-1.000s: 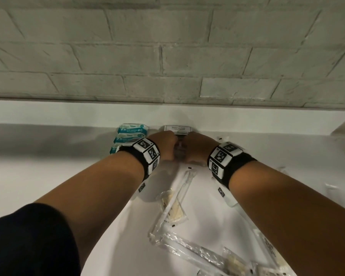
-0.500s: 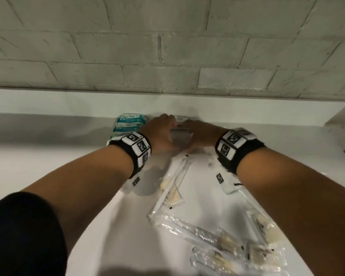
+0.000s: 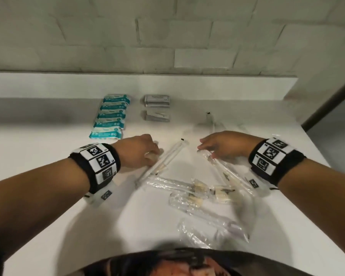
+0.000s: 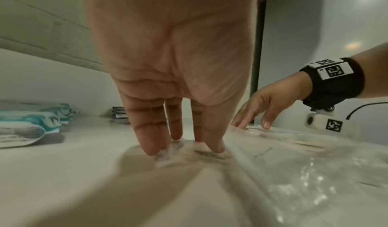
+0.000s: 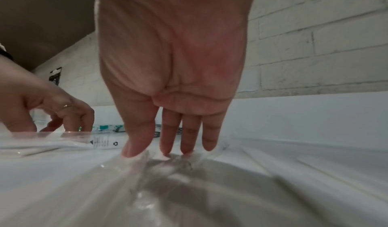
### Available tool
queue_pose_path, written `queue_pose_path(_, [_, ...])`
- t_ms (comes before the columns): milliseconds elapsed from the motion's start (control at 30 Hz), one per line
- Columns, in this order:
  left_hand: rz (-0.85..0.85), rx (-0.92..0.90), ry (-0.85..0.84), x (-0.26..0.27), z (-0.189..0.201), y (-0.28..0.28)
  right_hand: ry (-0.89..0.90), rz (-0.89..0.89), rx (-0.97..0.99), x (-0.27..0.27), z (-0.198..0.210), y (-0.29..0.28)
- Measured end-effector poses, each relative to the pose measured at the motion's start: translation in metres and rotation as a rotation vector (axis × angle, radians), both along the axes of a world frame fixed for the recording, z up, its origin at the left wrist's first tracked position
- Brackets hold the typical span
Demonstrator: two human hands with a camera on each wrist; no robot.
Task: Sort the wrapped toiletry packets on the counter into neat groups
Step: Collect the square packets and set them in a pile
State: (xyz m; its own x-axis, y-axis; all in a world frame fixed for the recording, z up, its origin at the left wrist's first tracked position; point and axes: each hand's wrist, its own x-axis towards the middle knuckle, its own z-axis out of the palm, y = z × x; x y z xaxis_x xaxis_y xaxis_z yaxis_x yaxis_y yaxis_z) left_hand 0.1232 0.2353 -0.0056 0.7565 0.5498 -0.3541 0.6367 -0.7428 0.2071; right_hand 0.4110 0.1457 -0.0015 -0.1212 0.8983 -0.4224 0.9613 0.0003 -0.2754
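Two hands down on the white counter [image 3: 48, 196], both with fingers extended, nothing gripped. Left hand [image 3: 136, 154] has straight fingertips [image 4: 151, 149] touching the near side of one long clear-wrapped toothbrush packet [image 3: 163, 162] that lies diagonally; right hand [image 3: 225, 145] presses relaxed fingertips [image 5: 134, 149] on the top end of another clear toothbrush packet [image 3: 225, 172] angled the other way. Between and below the wrists sits a loose heap of clear packets [image 3: 205, 196], overlapping, several with cream-coloured contents; exact count unclear due to blur. One more clear packet [image 3: 211, 120] lies alone beyond the right hand. At the back near the wall ledge: a column of teal-and-white packets [image 3: 111, 116], overlapping like shingles, and just beside it to the right two small stacks of grey sachets [image 3: 156, 107], one behind the other, apart from the teal column. Both wrists wear black bands with square markers [image 3: 100, 162]. Brick wall [image 3: 167, 36] behind the counter
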Motion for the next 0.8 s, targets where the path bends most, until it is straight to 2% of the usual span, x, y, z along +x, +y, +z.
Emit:
queue_pose_path(133, [-0.003,0.056,0.035,-0.006,-0.004,-0.019,-0.028,0.044,0.207,-0.013,0.015,-0.039])
queue_pose_path(267, [0.076,0.085,0.085,-0.008,-0.010,-0.030,-0.137,0.038,0.005,-0.025,0.009,-0.074])
queue_pose_path(367, [0.144,0.033,0.173,-0.014,-0.007,-0.034,-0.237,0.000,0.006,-0.015,0.008,-0.090])
queue_pose_path(467, [0.139,0.086,0.249,-0.023,-0.004,-0.037,-0.258,-0.018,-0.022,-0.003,0.011,-0.100])
queue_pose_path(533, [0.211,0.141,0.132,-0.025,0.005,-0.042,-0.283,-0.001,-0.053,0.005,0.013,-0.107])
queue_pose_path(667, [0.396,0.210,-0.254,-0.004,0.037,-0.067,-0.422,-0.011,-0.052,0.017,0.015,-0.118])
queue_pose_path(800, [0.331,-0.043,-0.249,0.045,0.045,-0.102,-0.567,0.049,0.049,0.027,0.008,-0.117])
